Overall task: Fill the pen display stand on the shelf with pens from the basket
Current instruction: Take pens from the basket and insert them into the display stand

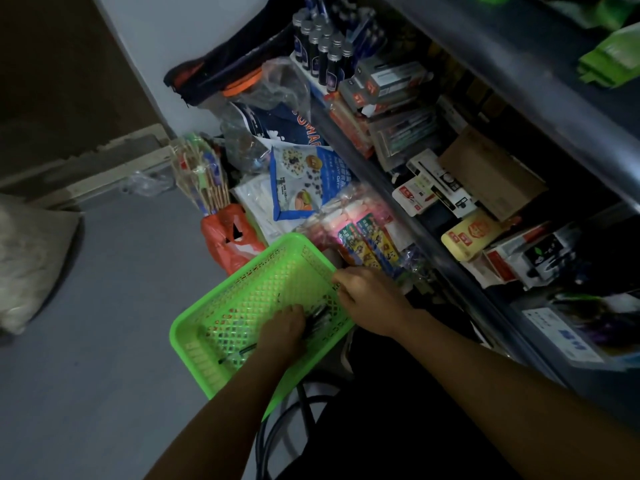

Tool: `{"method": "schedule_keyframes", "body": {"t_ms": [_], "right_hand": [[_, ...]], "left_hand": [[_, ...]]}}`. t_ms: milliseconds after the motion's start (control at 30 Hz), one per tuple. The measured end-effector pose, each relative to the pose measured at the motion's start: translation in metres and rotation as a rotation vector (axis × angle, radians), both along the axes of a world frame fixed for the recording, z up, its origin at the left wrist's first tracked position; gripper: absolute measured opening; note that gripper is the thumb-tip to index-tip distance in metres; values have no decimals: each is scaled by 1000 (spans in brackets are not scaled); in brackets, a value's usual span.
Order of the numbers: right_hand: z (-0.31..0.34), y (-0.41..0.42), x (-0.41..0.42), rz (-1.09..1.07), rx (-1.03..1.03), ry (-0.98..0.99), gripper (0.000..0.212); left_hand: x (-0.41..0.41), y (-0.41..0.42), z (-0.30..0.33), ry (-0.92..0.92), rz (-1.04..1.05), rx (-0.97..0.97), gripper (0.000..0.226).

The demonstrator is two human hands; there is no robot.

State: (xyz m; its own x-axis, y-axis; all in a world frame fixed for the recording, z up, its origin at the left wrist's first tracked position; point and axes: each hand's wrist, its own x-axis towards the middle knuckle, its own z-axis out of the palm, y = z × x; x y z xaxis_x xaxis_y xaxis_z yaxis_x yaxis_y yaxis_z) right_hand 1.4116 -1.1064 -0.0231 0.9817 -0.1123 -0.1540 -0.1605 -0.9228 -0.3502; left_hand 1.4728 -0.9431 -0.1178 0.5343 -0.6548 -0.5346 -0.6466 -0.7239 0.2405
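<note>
Item: green basket (242, 289), held low beside the shelf (398, 188), over grey floor. My right hand (370, 296) grips its far right rim, fingers curled over the edge. My left hand (282, 329) is down inside, fingers closed on a bunch of dark pens (317, 317) (count unclear in this dim light). One loose pen (237, 355) lies on the basket bottom, near the left wrist. Pen display stand: I cannot pick it out among the shelf's boxed stationery.
</note>
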Motion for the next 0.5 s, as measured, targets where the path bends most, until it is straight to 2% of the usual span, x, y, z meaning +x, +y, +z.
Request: {"method": "schedule_keyframes", "body": {"t_ms": [133,200,233,267,400,500], "right_hand": [[0,0,-2,4,5,-11,18],[0,0,-3,15,20,10,20],[0,-1,-4,19,24,22,21],[0,-1,-6,23,24,35,22],[1,-2,-9,25,23,37,22],[1,-3,-9,25,38,25,25]], "left_hand": [[-2,3,-5,-2,-76,-1,29],[-2,5,-3,32,-83,-102,26],[-2,6,1,124,-54,-82,24],[-3,9,0,74,-65,-120,26],[-5,14,9,80,-30,-254,31],[-1,14,19,160,39,-262,54]]}}
